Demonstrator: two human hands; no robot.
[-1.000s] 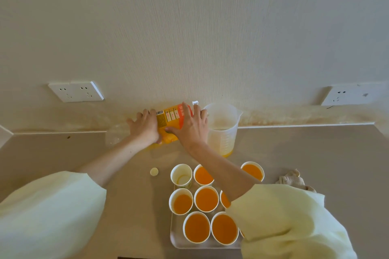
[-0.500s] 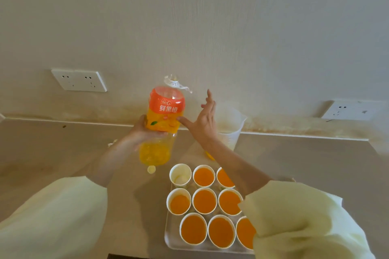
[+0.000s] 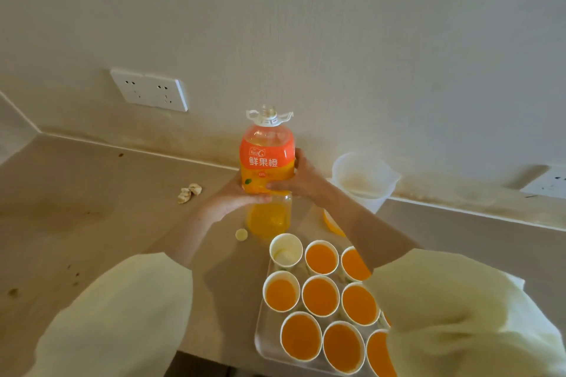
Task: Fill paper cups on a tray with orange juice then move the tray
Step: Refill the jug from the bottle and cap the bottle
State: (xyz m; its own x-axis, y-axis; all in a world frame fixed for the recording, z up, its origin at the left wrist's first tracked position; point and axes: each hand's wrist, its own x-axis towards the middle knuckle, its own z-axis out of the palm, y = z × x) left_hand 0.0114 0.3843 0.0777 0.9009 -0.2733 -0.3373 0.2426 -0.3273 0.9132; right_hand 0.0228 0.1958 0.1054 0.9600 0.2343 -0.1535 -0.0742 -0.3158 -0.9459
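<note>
The juice bottle point(image 3: 266, 162) is upright and held off the counter point(image 3: 92, 208), just beyond the far left corner of the tray point(image 3: 262, 337). The left hand point(image 3: 237, 197) wraps it from the left and below, at the bottom of the label. The right hand point(image 3: 306, 177) clamps it from the right, thumb across the front. The neck is open, and the cap point(image 3: 241, 235) lies on the counter near the bottle's base. The bottle looks roughly half full.

The step in hand seems to be topping up the last cup point(image 3: 285, 251), at the tray's far left corner. It holds only a trace of liquid. To do it well, tip slowly with one hand low for support, bring the mouth close over that cup, and stop short of the rim. The neighbouring cups crowd it, so a wide stream would splash them.

The other cups point(image 3: 321, 257) in view are filled with juice nearly to the brim. A sleeve point(image 3: 459, 315) hides part of the right column. A cloudy plastic jug point(image 3: 364, 180) stands to the right by the wall, seemingly almost drained.
</note>
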